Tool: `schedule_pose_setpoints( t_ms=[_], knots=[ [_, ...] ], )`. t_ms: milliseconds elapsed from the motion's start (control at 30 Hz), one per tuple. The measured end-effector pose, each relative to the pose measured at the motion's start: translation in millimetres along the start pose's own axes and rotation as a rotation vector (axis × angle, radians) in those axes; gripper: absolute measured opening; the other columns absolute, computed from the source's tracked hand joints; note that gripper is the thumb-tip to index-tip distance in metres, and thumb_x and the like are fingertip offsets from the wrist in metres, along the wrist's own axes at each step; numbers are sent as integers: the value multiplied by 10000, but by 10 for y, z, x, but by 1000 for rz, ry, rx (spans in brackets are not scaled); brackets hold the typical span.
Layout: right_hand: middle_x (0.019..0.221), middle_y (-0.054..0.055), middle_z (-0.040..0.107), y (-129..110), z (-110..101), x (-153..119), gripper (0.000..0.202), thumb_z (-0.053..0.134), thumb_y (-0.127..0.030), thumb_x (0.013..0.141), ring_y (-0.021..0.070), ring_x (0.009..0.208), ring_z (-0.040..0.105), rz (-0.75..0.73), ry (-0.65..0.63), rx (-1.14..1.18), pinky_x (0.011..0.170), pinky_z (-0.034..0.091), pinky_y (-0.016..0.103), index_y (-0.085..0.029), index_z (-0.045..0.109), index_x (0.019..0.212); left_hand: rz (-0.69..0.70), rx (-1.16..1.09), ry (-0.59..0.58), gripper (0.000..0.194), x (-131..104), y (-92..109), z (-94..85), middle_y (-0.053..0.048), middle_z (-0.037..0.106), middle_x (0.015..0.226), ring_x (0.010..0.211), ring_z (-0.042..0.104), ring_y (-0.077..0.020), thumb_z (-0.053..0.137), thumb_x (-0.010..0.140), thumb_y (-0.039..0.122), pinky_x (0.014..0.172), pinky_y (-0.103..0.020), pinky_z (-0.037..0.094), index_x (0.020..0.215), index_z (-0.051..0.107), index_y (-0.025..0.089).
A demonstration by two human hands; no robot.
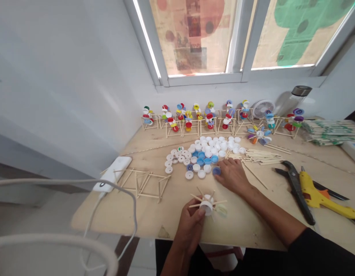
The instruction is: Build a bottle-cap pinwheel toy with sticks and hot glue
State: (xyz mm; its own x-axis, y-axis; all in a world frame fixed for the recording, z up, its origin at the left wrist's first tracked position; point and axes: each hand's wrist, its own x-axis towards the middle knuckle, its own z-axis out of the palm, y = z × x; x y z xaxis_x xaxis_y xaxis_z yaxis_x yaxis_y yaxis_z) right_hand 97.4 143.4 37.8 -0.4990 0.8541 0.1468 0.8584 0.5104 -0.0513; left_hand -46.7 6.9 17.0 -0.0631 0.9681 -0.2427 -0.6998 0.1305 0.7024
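My left hand (191,222) is closed around a hub of white bottle caps (206,208) with several thin wooden sticks (220,202) radiating from it, held above the table's front edge. Over to the right, my right hand (233,176) reaches down to the table, its thumb and fingertips at a blue bottle cap (216,171) on the near edge of a spread of caps. Most of those are white caps (220,143), with several light blue caps (200,161) in the middle. Beyond my right hand lies a pile of loose wooden sticks (262,156).
Along the wall stand stick frames with coloured cap wheels (189,122). On the right lie a yellow glue gun (318,197) and a black-handled tool (298,191). A white power strip (115,173), its cable, and bare stick frames (150,184) are on the left. A small fan (263,109) stands behind.
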Motion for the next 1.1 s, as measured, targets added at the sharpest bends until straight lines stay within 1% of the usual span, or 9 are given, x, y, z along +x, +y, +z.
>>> schedule_pose_setpoints(
  t_ms=[200, 333, 467, 633, 733, 833, 900, 1000, 1100],
  knots=[
    [924, 110, 674, -3, -88, -114, 212, 550, -290, 816, 275, 941, 527, -38, 14, 42, 800, 304, 385, -164, 639, 961, 24, -13, 13, 296, 20, -4, 25, -44, 662, 820, 776, 614, -157, 816, 586, 329, 765, -263, 462, 783, 706, 137],
    [961, 91, 659, 102, -177, -395, 202, 546, -259, 831, 256, 956, 512, -83, 51, 108, 812, 314, 371, -193, 623, 1006, 21, -57, -32, 278, 63, -28, 13, -39, 650, 829, 785, 610, -151, 815, 594, 313, 768, -263, 468, 783, 709, 138],
    [953, 87, 652, 172, -160, -668, 185, 534, -219, 846, 242, 940, 513, -141, 35, 186, 822, 337, 373, -201, 618, 1009, 5, -83, -51, 288, 89, -38, 56, -45, 656, 847, 785, 613, -151, 816, 592, 312, 792, -262, 461, 792, 705, 137],
    [1036, 84, 648, 276, -167, -920, 241, 546, -209, 835, 244, 1007, 532, -113, 31, 251, 864, 377, 397, -210, 603, 1069, 3, -36, -76, 283, 134, -75, 118, -38, 644, 824, 801, 605, -162, 806, 606, 332, 825, -287, 455, 783, 692, 144],
    [1118, 97, 639, 536, -243, -1164, 295, 518, -255, 853, 256, 1057, 543, -26, 141, 258, 902, 394, 430, -207, 579, 1137, 7, 9, -79, 286, 158, -111, 117, -30, 629, 782, 801, 590, -163, 817, 588, 334, 810, -283, 464, 760, 690, 145],
    [1103, 103, 648, 972, -306, -1517, 309, 489, -296, 855, 271, 1049, 567, 151, 311, 173, 905, 419, 448, -214, 586, 1136, 18, 28, -64, 296, 167, -142, 94, -33, 634, 794, 787, 586, -160, 828, 567, 328, 767, -272, 479, 760, 694, 149],
    [1065, 112, 657, 1286, -316, -1769, 321, 486, -306, 843, 279, 1013, 583, 259, 380, 62, 884, 443, 439, -197, 591, 1125, 20, 21, -62, 296, 166, -155, 80, -37, 642, 832, 796, 591, -156, 826, 573, 322, 744, -254, 481, 780, 701, 151],
    [1113, 142, 643, 1644, -286, -2066, 347, 456, -288, 824, 320, 987, 587, 338, 331, -146, 829, 453, 458, -172, 590, 1121, 26, 12, -61, 283, 160, -161, 79, -40, 650, 856, 807, 603, -157, 821, 582, 317, 745, -251, 484, 778, 701, 152],
    [1182, 162, 618, 1805, -236, -2188, 382, 469, -252, 795, 345, 978, 587, 360, 196, -243, 771, 442, 449, -184, 582, 1153, 38, 6, -45, 263, 156, -161, 101, -39, 648, 838, 809, 613, -164, 821, 579, 309, 771, -269, 487, 747, 694, 150]
  ],
)
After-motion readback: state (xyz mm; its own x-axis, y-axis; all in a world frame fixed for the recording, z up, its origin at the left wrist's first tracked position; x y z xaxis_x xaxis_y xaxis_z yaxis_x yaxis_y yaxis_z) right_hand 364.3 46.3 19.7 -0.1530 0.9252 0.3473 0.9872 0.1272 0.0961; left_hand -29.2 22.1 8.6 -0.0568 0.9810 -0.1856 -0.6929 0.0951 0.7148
